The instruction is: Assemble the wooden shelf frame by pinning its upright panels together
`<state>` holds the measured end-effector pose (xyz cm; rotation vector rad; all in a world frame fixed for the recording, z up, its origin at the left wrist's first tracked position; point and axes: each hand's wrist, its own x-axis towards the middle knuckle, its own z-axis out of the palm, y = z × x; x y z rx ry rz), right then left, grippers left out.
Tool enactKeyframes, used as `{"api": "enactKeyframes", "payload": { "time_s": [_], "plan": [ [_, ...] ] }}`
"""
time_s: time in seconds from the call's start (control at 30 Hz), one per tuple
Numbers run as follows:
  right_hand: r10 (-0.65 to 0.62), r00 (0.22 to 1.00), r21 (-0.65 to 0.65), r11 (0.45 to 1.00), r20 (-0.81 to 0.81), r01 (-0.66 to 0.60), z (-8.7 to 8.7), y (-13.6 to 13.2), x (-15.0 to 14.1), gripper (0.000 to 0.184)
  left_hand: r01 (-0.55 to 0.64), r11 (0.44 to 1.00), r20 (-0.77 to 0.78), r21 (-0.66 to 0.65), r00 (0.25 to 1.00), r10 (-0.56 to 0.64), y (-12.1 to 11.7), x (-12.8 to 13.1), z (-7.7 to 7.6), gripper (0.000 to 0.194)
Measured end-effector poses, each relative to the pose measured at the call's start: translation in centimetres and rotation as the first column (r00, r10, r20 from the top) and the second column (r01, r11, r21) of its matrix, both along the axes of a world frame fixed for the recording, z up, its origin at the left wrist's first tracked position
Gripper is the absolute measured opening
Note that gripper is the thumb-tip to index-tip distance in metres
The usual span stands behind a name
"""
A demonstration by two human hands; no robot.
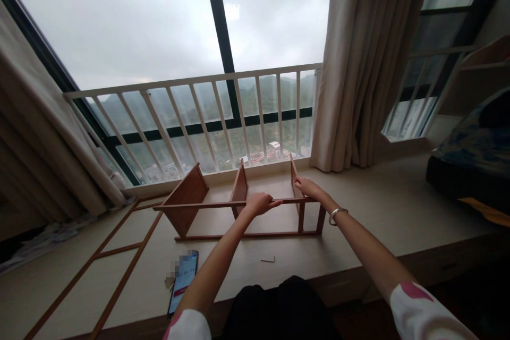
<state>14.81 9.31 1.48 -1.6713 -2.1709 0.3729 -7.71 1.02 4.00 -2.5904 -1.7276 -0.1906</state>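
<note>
A brown wooden shelf unit (pixel 207 205) lies on its side on the pale ledge, with several boards standing up from its ladder-like side frame. My left hand (pixel 261 203) is closed over the upper rail, just right of the middle board (pixel 239 183). At the right-hand board (pixel 294 172), my right hand (pixel 313 189) has its fingers curled against the board's near face, by the rail; a silver bangle (pixel 338 215) circles that wrist. Whether a small part sits in those fingertips is hidden. An L-shaped hex key (pixel 268 260) lies on the ledge in front of the unit.
A second wooden ladder-like frame (pixel 119 248) lies flat on the left. Near the front edge is a phone (pixel 184 281) with its screen lit. Behind stand a white railing (pixel 195 81) and window, between curtains (pixel 358 64). Dark bedding or fabric (pixel 474 143) is at the right.
</note>
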Motion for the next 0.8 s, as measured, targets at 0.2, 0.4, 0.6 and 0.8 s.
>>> {"api": "enactKeyframes", "payload": {
  "time_s": [0.2, 0.4, 0.6, 0.8],
  "plan": [
    [-0.057, 0.998, 0.019, 0.998, 0.016, 0.056, -0.1, -0.3, 0.2, 0.025, 0.009, 1.000, -0.002, -0.005, 1.000, -0.009, -0.2, -0.2, -0.1, 0.063],
    [-0.049, 0.998, 0.019, 0.999, 0.026, 0.048, 0.0, -0.3, -0.1, 0.024, 0.043, 0.998, 0.016, 0.047, 0.999, -0.044, -0.7, -0.5, 0.3, 0.051],
    [-0.003, 1.000, 0.025, 1.000, 0.027, 0.002, -0.4, 0.0, -0.4, 0.022, 0.113, 0.950, 0.205, 0.291, 0.963, -0.177, -3.5, -2.3, 1.5, 0.030],
    [-0.021, 0.999, 0.041, 0.999, 0.032, 0.019, -1.2, 0.6, -0.2, 0.023, -0.137, 0.919, 0.374, 0.369, 0.927, -0.012, -10.5, -10.0, -1.1, 0.017]
  ]
}}
